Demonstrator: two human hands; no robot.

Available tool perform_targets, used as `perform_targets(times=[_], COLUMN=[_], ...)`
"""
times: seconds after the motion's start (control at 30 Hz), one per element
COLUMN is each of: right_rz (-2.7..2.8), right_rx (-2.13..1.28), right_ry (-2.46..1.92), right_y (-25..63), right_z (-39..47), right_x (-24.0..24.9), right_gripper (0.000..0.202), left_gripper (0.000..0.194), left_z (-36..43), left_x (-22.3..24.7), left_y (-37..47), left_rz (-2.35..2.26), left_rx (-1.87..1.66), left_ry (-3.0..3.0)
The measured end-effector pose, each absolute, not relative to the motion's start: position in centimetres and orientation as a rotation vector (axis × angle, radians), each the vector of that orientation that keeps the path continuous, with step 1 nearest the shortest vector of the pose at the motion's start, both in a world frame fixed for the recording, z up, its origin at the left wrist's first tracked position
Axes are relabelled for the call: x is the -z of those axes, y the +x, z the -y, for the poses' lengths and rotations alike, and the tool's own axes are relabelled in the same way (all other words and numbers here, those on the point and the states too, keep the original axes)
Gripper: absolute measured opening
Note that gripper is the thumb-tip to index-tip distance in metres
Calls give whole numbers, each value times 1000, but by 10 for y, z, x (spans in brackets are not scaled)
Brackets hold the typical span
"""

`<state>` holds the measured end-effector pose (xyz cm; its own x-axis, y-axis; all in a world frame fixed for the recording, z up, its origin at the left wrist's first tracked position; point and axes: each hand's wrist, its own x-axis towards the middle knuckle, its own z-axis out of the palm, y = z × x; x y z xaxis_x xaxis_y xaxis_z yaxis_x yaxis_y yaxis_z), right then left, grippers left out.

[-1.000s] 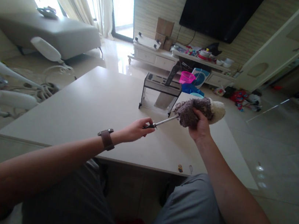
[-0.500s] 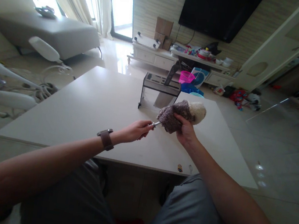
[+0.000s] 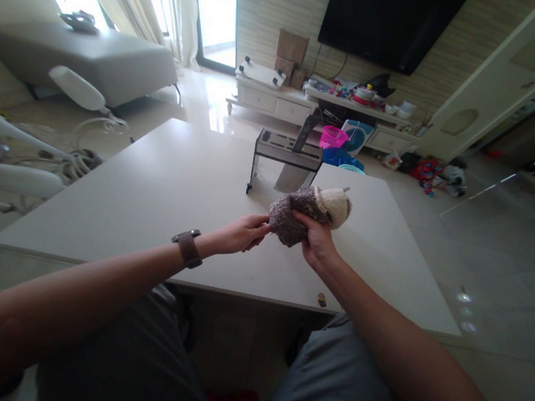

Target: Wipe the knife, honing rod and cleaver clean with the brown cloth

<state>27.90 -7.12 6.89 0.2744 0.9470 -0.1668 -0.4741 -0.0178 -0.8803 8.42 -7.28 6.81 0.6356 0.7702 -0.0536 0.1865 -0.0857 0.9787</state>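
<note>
My left hand (image 3: 248, 232), wearing a watch (image 3: 188, 247) on its wrist, is closed around the end of a slim metal utensil. Most of that utensil is hidden; a grey tip (image 3: 346, 190) pokes out past the far end of a fuzzy brown and cream cloth (image 3: 298, 215). I cannot make out its exact kind. My right hand (image 3: 318, 239) grips the cloth, thumb on top, with the cloth wrapped around the utensil. Both hands are above the white table (image 3: 149, 190). Just beyond them stands a slotted rack (image 3: 287, 147) with a dark upright piece in it.
A small yellow and dark trinket (image 3: 322, 300) lies near the table's front edge. Past the table are a pink basket (image 3: 333, 137), a blue container (image 3: 336, 157) and a low white cabinet (image 3: 262, 99). White lamp arms (image 3: 21, 179) reach in at the left.
My right hand and the cloth have slid left along the utensil, up to my left hand. The shaft between them is now covered, and the tip shows at the far end.
</note>
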Motion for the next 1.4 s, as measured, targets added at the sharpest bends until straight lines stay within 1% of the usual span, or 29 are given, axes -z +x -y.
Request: perform_targets(times=[0.2, 0.3, 0.53, 0.67, 0.83, 0.97, 1.13, 1.4], right_rz=[575, 542, 505, 574, 535, 500, 469, 605], right_rx=[-1193, -1172, -1140, -1101, -1107, -1142, -1212, -1261], right_ry=[-991, -974, -976, -954, -959, -982, -1006, -1019], right_y=[293, 308, 340, 349, 350, 346, 325, 272], right_z=[64, 56, 42, 39, 38, 39, 52, 86], right_x=[-82, -87, -91, -89, -89, -91, -91, -72], right_gripper=[40, 40, 40, 32, 32, 31, 36, 46], left_gripper=[39, 39, 52, 56, 42, 34, 29, 26], left_z=[72, 70, 64, 64, 67, 66, 67, 71], left_x=[-73, -73, -65, -64, -71, -72, -69, -72], left_y=[82, 79, 77, 77, 74, 72, 77, 79], left_rz=[-838, -881, -1035, -1050, -929, -935, -880, -739], left_rx=[-578, -574, -568, -587, -605, -601, -647, -645], left_ry=[1642, 1669, 1700, 1674, 1627, 1605, 1549, 1379])
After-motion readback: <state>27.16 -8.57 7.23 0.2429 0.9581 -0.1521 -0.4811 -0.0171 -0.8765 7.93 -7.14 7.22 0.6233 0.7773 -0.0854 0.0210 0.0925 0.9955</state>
